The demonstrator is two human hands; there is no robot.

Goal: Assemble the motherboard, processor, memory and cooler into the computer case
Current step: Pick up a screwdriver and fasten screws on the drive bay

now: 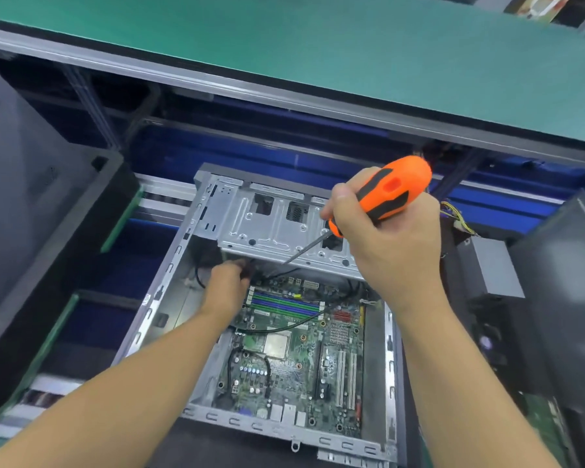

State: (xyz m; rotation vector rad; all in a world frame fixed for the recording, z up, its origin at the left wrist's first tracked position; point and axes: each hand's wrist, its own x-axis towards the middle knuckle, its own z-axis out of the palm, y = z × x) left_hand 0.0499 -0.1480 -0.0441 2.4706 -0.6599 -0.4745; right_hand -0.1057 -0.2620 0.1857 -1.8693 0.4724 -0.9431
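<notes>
The computer case (169,282) lies open in the lower middle of the frame, its silver frame running from the centre down to the bottom edge. Inside it, the green motherboard (294,363) sits flat in the lower half of the case, with the square metal-topped processor (277,345) seated near its centre and the blue and green memory slots (284,304) just above that. A thin black cable (281,327) crosses the board between the slots and the processor. Above the board, a silver drive cage (267,228) spans the upper part of the case.

The right hand (385,244), right of centre in the frame, is closed in a full grip around the orange and black handle of a screwdriver (384,194); the handle rises toward the upper right, and the thin shaft slants down to the left, its tip just over the lower edge of the drive cage. The left hand (227,285) reaches in at the upper left corner of the board, just below the cage, fingers curled down among dark cables; whether it grips anything cannot be told.

A green surface (318,45) stretches across the top of the frame. Dark grey bins (31,197) stand at the left, and another dark case (561,298) stands at the right edge
</notes>
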